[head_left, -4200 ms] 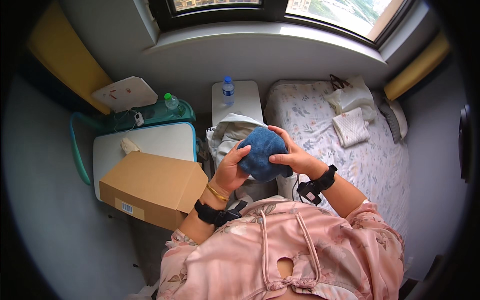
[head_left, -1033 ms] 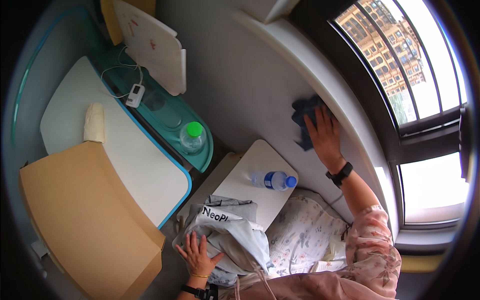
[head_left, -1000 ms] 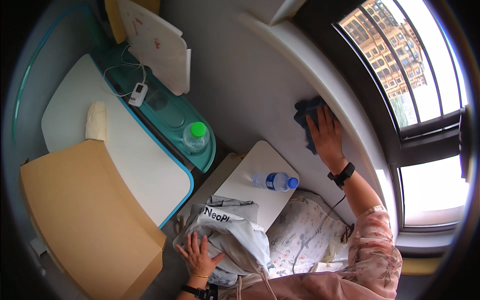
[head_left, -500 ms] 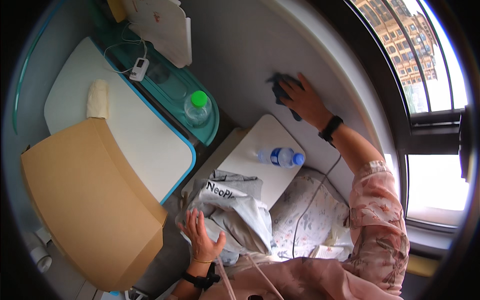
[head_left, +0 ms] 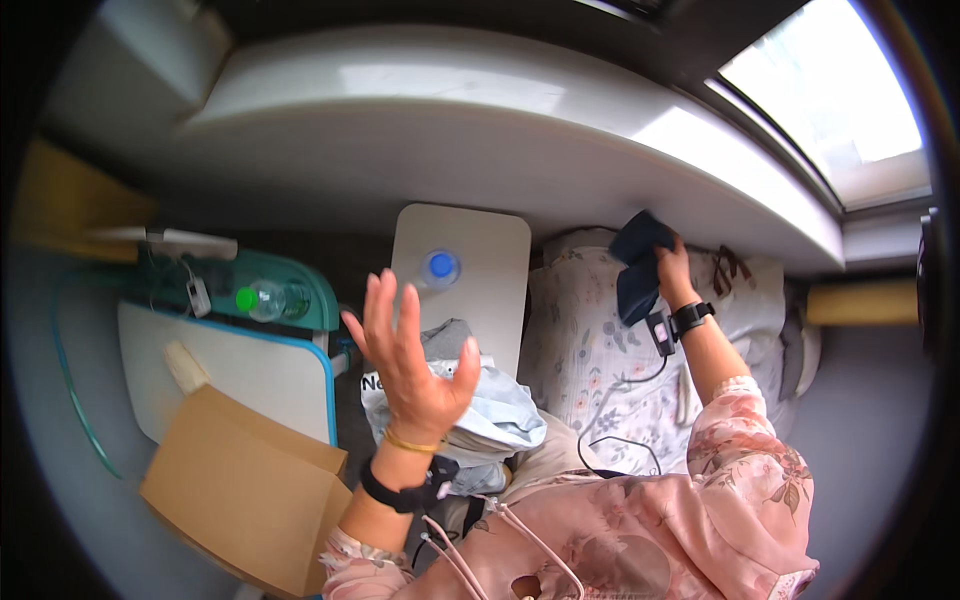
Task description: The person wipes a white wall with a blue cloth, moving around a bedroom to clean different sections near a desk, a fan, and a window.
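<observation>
In my right hand point(head_left: 677, 272) is a dark blue cloth point(head_left: 637, 293), gripped and hanging in two folds over a floral-covered surface point(head_left: 585, 345). My left hand point(head_left: 405, 365) is raised with fingers spread and holds nothing. It hovers in front of the white table point(head_left: 480, 240) and above grey and white fabric point(head_left: 500, 420) lying by my lap. A clear bottle with a blue cap point(head_left: 440, 270) is on that white table, just beyond my left fingertips.
A second white table with a blue edge point(head_left: 240, 365) stands left, partly under a brown cardboard box point(head_left: 240, 490). Behind it, a teal tray point(head_left: 320, 300) carries a green-capped bottle point(head_left: 265, 300). The grey wall point(head_left: 400, 150) and window ledge point(head_left: 460, 80) curve across the far side. A cable point(head_left: 605, 410) crosses the floral cover.
My right hand has left the wall with the cloth and moved over the floral surface. My left hand has risen, still spread. The view has turned toward the right.
</observation>
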Tool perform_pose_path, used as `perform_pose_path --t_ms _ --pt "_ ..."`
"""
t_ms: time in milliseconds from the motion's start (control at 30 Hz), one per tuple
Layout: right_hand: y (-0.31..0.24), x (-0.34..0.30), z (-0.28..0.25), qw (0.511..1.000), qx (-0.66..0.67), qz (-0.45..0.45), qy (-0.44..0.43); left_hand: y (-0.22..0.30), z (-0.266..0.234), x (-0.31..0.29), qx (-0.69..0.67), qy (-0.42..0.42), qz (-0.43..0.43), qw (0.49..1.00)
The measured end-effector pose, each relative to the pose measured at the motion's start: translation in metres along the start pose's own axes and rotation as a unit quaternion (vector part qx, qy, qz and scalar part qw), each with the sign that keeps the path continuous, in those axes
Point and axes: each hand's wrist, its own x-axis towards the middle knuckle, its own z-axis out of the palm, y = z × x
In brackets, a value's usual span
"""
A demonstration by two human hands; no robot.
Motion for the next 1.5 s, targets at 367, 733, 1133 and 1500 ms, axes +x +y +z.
perform_pose_path --t_ms 367,733,1133,1500 --pt "-0.078 0.022 0.047 0.889 0.297 -0.132 0.324 0.088 0.103 0.199 0.271 -0.023 0.301 0.914" --pt "-0.026 -0.007 0.124 0.917 0.073 -0.278 0.275 0.061 0.17 0.216 0.314 -0.057 0.345 0.883" --pt "0.112 0.092 0.184 0.906 0.169 0.133 0.364 0.072 0.182 0.214 0.305 -0.009 0.375 0.875" --pt "0.078 0.082 0.059 0.961 0.133 0.103 0.219 0.061 0.159 0.219 0.325 -0.01 0.37 0.87"
